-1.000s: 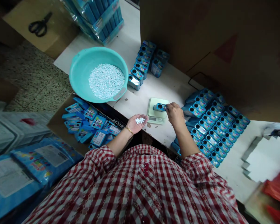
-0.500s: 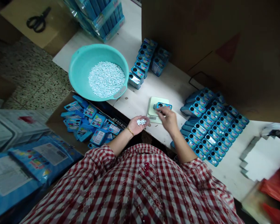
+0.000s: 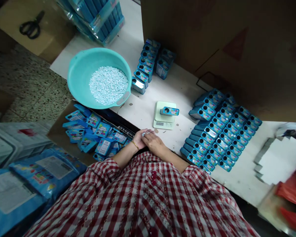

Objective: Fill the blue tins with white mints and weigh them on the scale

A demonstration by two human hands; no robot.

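Small pale candies (image 3: 144, 134) lie in my left hand (image 3: 137, 139), which is cupped palm up at the table's front edge. Over that palm rests my right hand (image 3: 153, 142), its fingers curled together at the candies; whether it grips any is hidden. Just beyond both hands, a blue candy box (image 3: 169, 111) with a dark round hole in its top stands on a pale kitchen scale (image 3: 164, 124). Neither hand touches the box or the scale. To the left, a turquoise basin (image 3: 75, 77) holds a heap of the same candies (image 3: 108, 85).
Rows of blue boxes (image 3: 219, 128) stand at the right, with a shorter row (image 3: 146, 62) behind the scale. A carton of loose blue boxes (image 3: 96, 131) sits at the left. A large cardboard panel (image 3: 222, 59) borders the table's back. Scissors (image 3: 32, 28) lie far left.
My right hand has left the box on the scale and moved down and left onto my left palm. My left hand has drawn slightly lower and left. The box remains on the scale.
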